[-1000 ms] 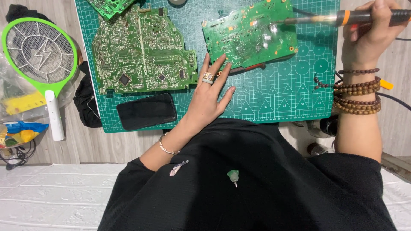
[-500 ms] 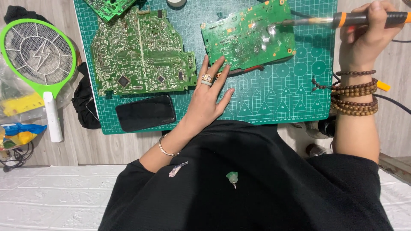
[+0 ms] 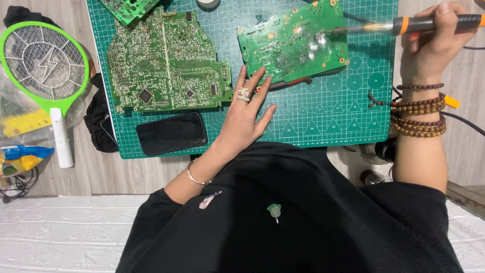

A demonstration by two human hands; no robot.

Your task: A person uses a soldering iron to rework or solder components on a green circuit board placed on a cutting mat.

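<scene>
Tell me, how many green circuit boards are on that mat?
3. A large board lies at the mat's left; a smaller board sits under the left hand's fingers and the soldering iron; a third is cut off at the top edge.

Soldering iron held to a small board on a green mat.

Iron (image 3: pixel 404 25) is gripped in the right hand (image 3: pixel 429 50), tip laid on the small board (image 3: pixel 293 43) near its right end. The board's lower edge is pinned by fingertips of the left hand (image 3: pixel 245 119), palm flat on the mat (image 3: pixel 328 116). A large board (image 3: pixel 166 60) is laid to the left on the mat, a phone (image 3: pixel 172 132) just below it, screen dark. A third board (image 3: pixel 129 7) is cut off at the top edge. A green swatter (image 3: pixel 43 65) is seen off the mat at far left. Bead bracelets (image 3: pixel 418 114) are worn on the right wrist.
</scene>
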